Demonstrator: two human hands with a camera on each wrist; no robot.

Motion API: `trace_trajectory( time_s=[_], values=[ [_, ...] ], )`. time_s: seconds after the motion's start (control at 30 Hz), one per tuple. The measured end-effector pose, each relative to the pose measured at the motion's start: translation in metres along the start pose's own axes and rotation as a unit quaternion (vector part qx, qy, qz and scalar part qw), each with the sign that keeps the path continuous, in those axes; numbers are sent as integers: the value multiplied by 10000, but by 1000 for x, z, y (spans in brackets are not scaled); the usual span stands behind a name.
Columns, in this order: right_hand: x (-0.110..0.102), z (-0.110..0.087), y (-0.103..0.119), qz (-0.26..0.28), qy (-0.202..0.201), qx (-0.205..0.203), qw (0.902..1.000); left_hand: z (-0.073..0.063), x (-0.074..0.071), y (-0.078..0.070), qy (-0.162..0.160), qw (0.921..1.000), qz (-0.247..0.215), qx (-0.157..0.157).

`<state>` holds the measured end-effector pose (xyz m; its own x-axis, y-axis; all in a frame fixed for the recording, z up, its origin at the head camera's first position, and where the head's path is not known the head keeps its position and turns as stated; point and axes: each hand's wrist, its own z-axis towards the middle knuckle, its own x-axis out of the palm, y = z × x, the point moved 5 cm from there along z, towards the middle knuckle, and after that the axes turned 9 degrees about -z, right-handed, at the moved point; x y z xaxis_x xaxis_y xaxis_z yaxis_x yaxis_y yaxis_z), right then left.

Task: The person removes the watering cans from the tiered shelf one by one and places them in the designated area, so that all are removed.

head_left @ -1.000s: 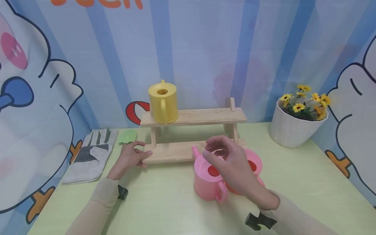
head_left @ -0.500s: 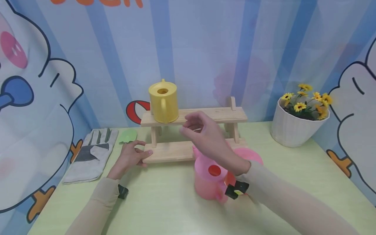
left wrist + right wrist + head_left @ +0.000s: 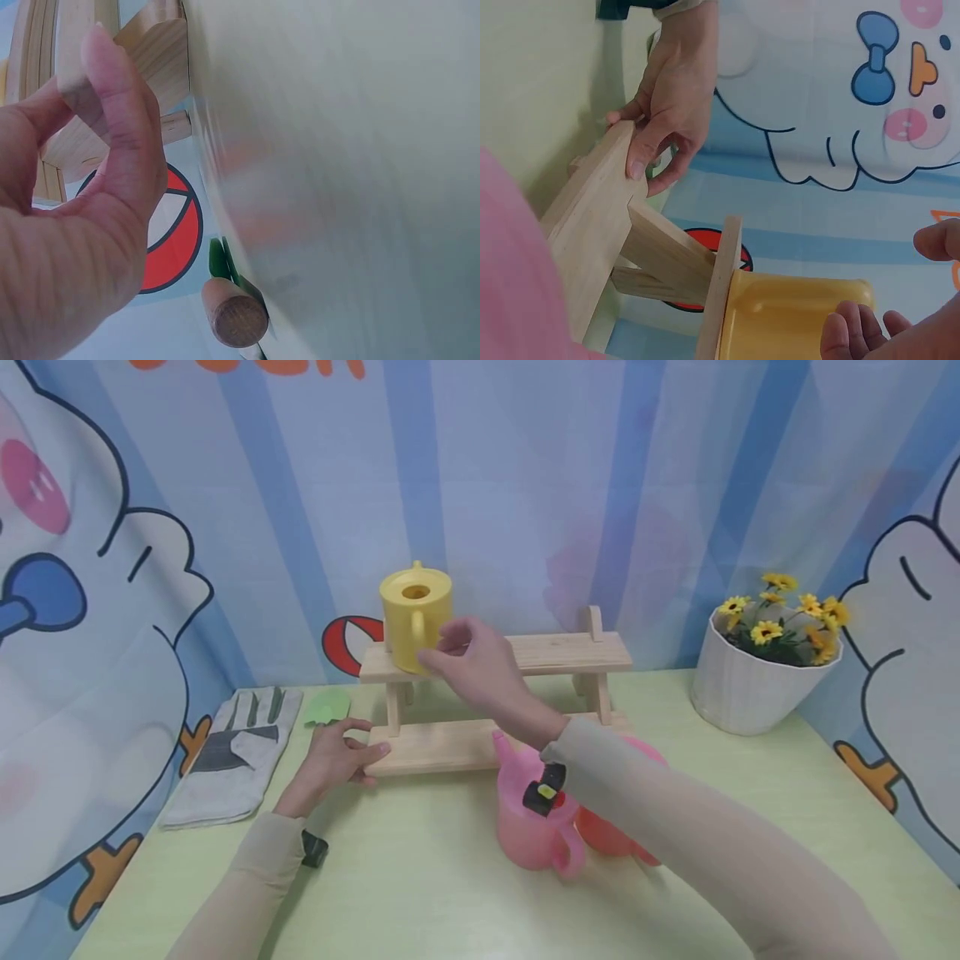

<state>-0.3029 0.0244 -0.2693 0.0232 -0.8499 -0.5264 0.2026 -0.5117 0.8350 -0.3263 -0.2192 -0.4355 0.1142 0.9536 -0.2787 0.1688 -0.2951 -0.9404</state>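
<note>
A two-tier wooden plant stand (image 3: 438,747) is on the table, and my left hand (image 3: 333,756) pinches the left end of its lower board between thumb and fingers. That grip also appears in the right wrist view, where the left hand (image 3: 676,97) has its thumb on top of the board. On the upper board's left end stands a yellow watering can (image 3: 401,631), upright, its handle facing me. My right hand (image 3: 483,672) is beside that handle, thumb and fingers parted and holding nothing. Under the right forearm stands a pink watering can (image 3: 521,839), beside a partly covered red-and-pink one (image 3: 600,833).
A folded grey-white glove (image 3: 232,768) lies at the left. Near it is a green-headed tool (image 3: 327,705); the left wrist view shows a wooden handle (image 3: 238,322). A white pot (image 3: 750,689) of yellow flowers stands at the back right, before a printed cloth backdrop.
My right hand has moved left and up from above the pink watering can to the yellow watering can's handle. The left hand stays on the lower board.
</note>
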Motion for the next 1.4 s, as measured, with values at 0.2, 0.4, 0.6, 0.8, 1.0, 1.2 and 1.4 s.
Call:
trace_trajectory(
  time_s=[0.2,0.4,0.6,0.8,1.0,1.2,1.4],
  values=[
    [10,16,1,-200,-112,75,9997,2,3,1,-4,10000,28,-6],
    [16,24,-1,-336,-203,168,9991,3,3,0,-28,9999,119,4],
    [21,30,-3,-291,-261,302,9988,4,2,-1,-78,9996,263,31],
    [27,38,-3,-250,-253,484,9982,5,1,1,-48,9998,211,12],
    [36,43,-1,-264,-237,484,9982,5,0,1,-66,9997,224,12],
    [43,45,0,-304,-201,536,9979,3,0,1,-57,9998,197,19],
    [45,47,0,-314,-147,643,9973,1,-1,0,-76,9998,186,52]
  ],
)
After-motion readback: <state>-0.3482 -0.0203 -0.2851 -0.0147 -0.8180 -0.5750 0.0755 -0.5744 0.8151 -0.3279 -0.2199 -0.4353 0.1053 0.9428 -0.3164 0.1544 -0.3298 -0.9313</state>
